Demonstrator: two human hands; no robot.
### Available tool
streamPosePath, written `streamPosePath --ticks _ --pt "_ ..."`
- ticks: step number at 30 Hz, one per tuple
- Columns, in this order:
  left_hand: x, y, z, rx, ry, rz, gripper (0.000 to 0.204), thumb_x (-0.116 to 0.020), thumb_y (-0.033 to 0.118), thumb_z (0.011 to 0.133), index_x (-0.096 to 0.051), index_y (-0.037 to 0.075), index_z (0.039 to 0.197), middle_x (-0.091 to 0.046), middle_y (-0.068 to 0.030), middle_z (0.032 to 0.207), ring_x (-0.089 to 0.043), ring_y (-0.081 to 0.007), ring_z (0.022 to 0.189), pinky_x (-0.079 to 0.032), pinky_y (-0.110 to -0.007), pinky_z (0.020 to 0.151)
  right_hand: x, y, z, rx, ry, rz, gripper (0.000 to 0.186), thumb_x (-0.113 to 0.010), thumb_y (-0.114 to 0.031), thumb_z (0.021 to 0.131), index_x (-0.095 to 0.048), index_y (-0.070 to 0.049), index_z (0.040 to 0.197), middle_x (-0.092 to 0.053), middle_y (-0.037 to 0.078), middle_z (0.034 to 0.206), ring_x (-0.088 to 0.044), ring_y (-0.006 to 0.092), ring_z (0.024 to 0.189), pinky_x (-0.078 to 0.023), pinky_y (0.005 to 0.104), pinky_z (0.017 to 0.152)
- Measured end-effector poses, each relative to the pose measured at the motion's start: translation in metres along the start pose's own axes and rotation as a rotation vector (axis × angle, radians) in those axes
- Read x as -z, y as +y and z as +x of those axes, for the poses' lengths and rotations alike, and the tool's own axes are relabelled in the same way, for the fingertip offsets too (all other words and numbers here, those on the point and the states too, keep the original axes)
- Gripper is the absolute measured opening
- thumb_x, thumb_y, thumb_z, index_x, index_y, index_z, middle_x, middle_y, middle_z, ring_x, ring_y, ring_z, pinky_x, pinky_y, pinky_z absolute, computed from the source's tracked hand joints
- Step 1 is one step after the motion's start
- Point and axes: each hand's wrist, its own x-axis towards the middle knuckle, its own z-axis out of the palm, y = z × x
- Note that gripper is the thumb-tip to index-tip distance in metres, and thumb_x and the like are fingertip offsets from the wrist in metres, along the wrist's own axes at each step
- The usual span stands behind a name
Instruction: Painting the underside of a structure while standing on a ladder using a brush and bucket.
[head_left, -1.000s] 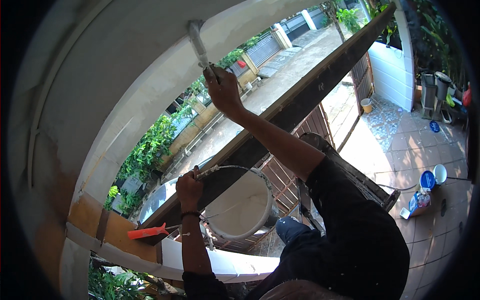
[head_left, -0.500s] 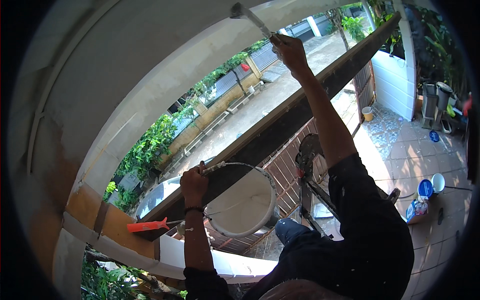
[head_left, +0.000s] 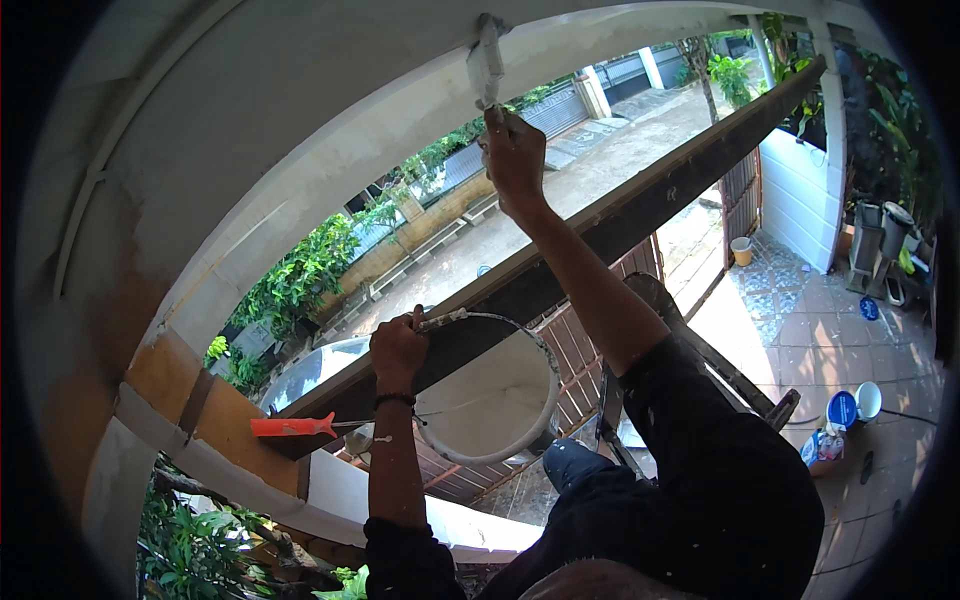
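Observation:
My right hand (head_left: 515,155) is raised and closed round the handle of a paintbrush (head_left: 486,62). The brush's dark bristles touch the pale painted surface of the overhead beam (head_left: 330,120). Lower down, my left hand (head_left: 399,352) is wrapped round the grip of a bucket handle (head_left: 505,320), beside a long dark plank (head_left: 590,240). From that handle hangs a large pale bucket (head_left: 490,400), tilted toward me, its inside coated whitish. A paint roller with an orange handle (head_left: 292,427) passes by my left forearm; its far end is hidden.
The plank slopes up to the right, toward a white post (head_left: 838,150). Far below on the tiled floor (head_left: 800,310) are a blue lid (head_left: 841,408), a white tub (head_left: 868,400) and a small pail (head_left: 741,250). Behind my right arm stands a ladder-like dark frame (head_left: 720,365).
My right hand and the paintbrush have swung left and slightly down, and the brush now points upright. My left hand still grips the bucket handle; the view has shifted slightly.

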Motion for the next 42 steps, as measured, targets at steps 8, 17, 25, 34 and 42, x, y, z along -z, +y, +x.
streamPosePath --ticks 8,17,25,34,42 --pt "0.001 -0.001 -0.002 0.002 0.016 -0.041 0.053 -0.047 0.046 0.101 -0.075 0.005 0.081 -0.069 -0.0257 0.081 -0.067 -0.045 0.082 -0.052 -0.053 0.078 -0.063 -0.02 -0.083 0.049 -0.319 -0.298 0.032 -0.056 -0.025 0.102 -0.062 0.003 0.088 -0.049 0.006 0.058 -0.039 0.0092 0.058 -0.034 0.0342 0.052" --pt "-0.002 -0.009 -0.002 0.001 0.011 -0.029 0.05 -0.049 0.046 0.1 -0.076 0.007 0.085 -0.071 -0.023 0.084 -0.068 -0.0409 0.086 -0.053 -0.05 0.081 0.035 -0.057 -0.007 -0.227 -0.107 -0.065 0.03 -0.059 -0.028 0.103 -0.069 -0.003 0.117 -0.042 -0.008 0.062 -0.03 -0.0003 0.047 -0.02 0.0208 0.041" --pt "0.0 -0.003 0.0 0.001 -0.02 -0.01 0.05 -0.047 0.045 0.101 -0.076 0.007 0.087 -0.071 -0.0224 0.085 -0.069 -0.0398 0.088 -0.053 -0.049 0.082 -0.006 -0.057 -0.037 -0.273 -0.001 0.107 0.027 -0.056 -0.026 0.104 -0.069 -0.002 0.11 -0.044 -0.005 0.061 -0.034 0.0016 0.047 -0.024 0.0229 0.041" --pt "-0.012 -0.01 -0.001 -0.023 0.03 -0.05 0.049 -0.048 0.045 0.101 -0.076 0.007 0.087 -0.071 -0.0223 0.084 -0.069 -0.0397 0.086 -0.054 -0.049 0.081 -0.038 -0.02 -0.088 -0.181 -0.566 -0.322 0.033 -0.055 -0.028 0.104 -0.07 0.001 0.097 -0.044 -0.004 0.058 -0.038 0.0053 0.052 -0.032 0.0288 0.047" --pt "-0.002 -0.011 -0.003 0.004 0.003 -0.11 0.049 -0.049 0.046 0.1 -0.076 0.007 0.084 -0.071 -0.0207 0.08 -0.071 -0.0379 0.082 -0.055 -0.047 0.079 0.014 -0.037 -0.046 0.224 -1.073 -1.17 0.034 -0.066 -0.034 0.094 -0.071 -0.006 0.112 -0.07 0.017 0.082 -0.067 0.0345 0.076 -0.052 0.044 0.071"
